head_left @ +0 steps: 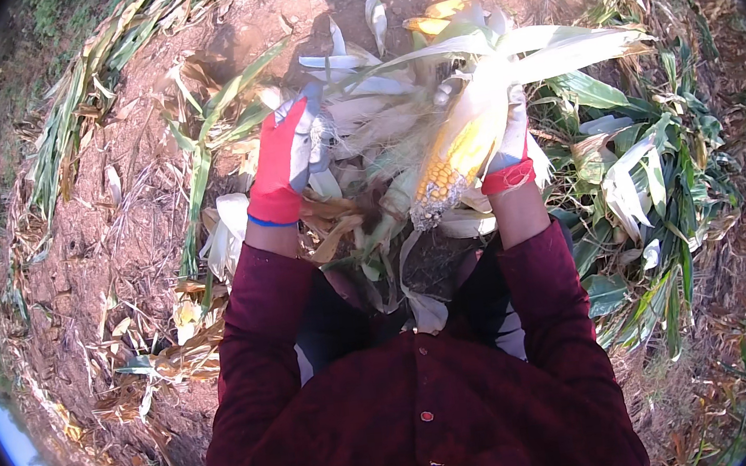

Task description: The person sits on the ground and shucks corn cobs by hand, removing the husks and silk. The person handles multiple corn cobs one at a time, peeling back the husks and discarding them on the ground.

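My right hand (511,139), in a red and grey glove, grips an ear of corn (450,164) from its right side. The yellow kernels show on the lower part, and the tip points down toward me, ragged and greyish. Pale husk leaves (573,49) are peeled back at the top and spread to the right. To the left, my left hand (294,145) wears a matching glove, its fingers curled beside loose pale husks and silk (374,118). What those fingers hold, if anything, is hidden. It is apart from the ear.
More yellow ears (436,20) lie just beyond the held one. Green stalks and leaves (663,191) are heaped at the right, with other cut stalks (74,111) at the far left. Dry husks (230,226) litter the brown soil (84,238) around me.
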### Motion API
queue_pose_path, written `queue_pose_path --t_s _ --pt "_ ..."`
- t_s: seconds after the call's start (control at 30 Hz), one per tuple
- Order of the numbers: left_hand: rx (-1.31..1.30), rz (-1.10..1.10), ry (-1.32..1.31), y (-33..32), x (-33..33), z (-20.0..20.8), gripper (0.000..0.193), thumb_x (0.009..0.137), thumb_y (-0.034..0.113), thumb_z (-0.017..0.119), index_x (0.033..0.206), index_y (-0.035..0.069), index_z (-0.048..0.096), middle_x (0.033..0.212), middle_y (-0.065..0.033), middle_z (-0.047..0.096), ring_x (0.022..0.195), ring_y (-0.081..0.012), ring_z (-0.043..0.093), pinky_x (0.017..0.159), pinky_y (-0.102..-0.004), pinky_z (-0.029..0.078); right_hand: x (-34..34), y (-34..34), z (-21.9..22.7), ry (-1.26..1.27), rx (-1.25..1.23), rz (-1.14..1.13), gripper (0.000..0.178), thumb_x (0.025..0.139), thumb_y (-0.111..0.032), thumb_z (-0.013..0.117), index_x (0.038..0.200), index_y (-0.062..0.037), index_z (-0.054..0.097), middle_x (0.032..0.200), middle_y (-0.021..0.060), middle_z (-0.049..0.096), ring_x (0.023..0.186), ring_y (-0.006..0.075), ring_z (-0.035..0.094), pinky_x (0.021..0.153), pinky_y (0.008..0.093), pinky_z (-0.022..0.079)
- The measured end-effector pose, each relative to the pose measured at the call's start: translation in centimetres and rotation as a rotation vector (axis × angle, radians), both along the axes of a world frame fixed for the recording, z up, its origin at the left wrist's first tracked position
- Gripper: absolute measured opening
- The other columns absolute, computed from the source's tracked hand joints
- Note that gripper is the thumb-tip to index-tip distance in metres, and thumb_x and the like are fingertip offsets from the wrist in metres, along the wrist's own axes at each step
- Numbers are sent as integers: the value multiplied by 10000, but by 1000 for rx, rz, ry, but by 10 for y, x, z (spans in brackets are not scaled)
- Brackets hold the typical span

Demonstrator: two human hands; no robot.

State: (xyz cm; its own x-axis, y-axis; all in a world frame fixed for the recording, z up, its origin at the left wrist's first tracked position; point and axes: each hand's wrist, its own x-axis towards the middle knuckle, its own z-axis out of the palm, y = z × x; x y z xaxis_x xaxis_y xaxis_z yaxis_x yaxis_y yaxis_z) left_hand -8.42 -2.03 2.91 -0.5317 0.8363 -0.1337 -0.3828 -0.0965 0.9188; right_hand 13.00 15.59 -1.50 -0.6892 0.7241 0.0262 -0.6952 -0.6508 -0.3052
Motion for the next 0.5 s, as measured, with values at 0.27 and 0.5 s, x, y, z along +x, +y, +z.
queue_pose_path --t_s 0.27,0.5 --pt "-675 243 1608 -23 -92 -67 688 783 447 659 1267 -5 470 1130 -222 600 997 -381 596 833 -431 477 12 5 24 -270 -88 -192 452 884 -474 541 1171 -125 518 1051 106 598 953 286 592 854 477 496" --pt "-212 -651 268 -1 36 -21 503 938 379 513 1259 -8 491 1086 -110 638 932 -240 653 747 -312 538 2 9 11 -221 9 -126 472 896 -490 531 1156 -96 517 1064 90 596 968 223 594 861 417 494"
